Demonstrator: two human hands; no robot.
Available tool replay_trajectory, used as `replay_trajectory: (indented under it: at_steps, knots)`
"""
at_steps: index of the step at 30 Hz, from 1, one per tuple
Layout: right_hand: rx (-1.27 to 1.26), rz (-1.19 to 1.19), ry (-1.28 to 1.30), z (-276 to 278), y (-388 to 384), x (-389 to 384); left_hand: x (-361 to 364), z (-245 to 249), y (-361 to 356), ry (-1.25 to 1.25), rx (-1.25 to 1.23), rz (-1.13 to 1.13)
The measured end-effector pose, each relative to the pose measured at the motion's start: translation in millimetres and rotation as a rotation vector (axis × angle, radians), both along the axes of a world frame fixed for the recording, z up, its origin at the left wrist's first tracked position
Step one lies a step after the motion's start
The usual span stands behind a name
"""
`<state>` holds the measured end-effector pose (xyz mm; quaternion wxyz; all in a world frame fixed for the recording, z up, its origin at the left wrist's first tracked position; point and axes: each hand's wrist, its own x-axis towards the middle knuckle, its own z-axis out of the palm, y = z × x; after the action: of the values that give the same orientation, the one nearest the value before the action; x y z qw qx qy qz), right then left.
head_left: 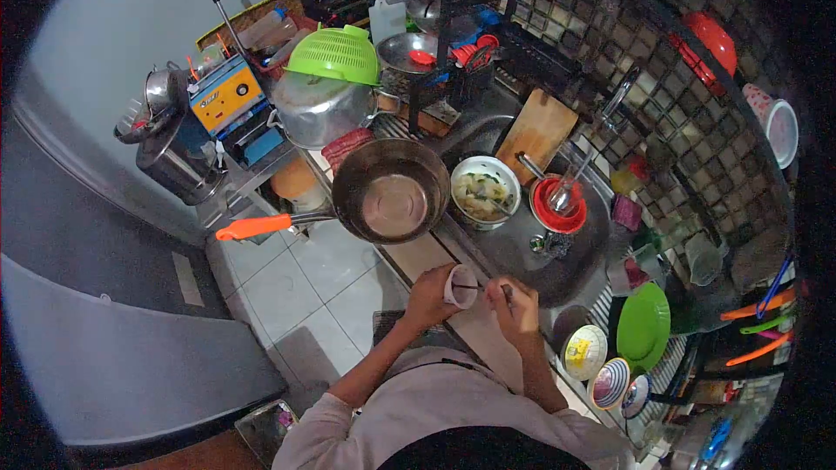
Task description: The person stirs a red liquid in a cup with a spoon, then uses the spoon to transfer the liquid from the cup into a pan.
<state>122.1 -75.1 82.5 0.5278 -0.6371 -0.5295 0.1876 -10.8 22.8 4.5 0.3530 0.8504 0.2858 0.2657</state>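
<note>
My left hand [425,299] is wrapped around a small pale cup [461,275], which is tilted with its mouth toward my right hand. My right hand [515,308] pinches a thin utensil like a spoon [475,285], its dark shaft reaching into the cup. What lies at the cup's bottom is too dim to make out. Both hands are over the counter edge [481,327] in front of my body. Beyond them stands a deep dark pan [392,187] with an orange handle [252,228]. A white bowl of food [484,187] sits at the sink's near side.
The sink [553,283] holds red bowls [557,207] and a wooden cutting board [538,132] leans at its back. A green plate [644,326] and several bowls stand on the right rack. A large pot [320,113] with a green colander [333,56] is behind the pan.
</note>
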Motion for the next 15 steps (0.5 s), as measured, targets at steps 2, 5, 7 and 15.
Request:
replay_trajectory:
  at_steps: [2,5,7,15]
  knots:
    - [-0.061,0.02,-0.048,-0.1,-0.7,-0.1,0.2,-2.5,-1.6,-0.021,0.026,0.012]
    - [0.019,0.001,0.069,0.4,0.3,-1.7,-0.9,1.6,-0.3,-0.032,0.049,0.017]
    - [-0.051,-0.012,-0.019,-1.4,-1.0,-0.9,0.1,0.4,-1.5,-0.033,0.032,0.019]
    - [-0.098,-0.005,-0.094,-2.0,-3.8,3.8,-0.5,-1.4,-1.0,-0.104,0.053,0.005]
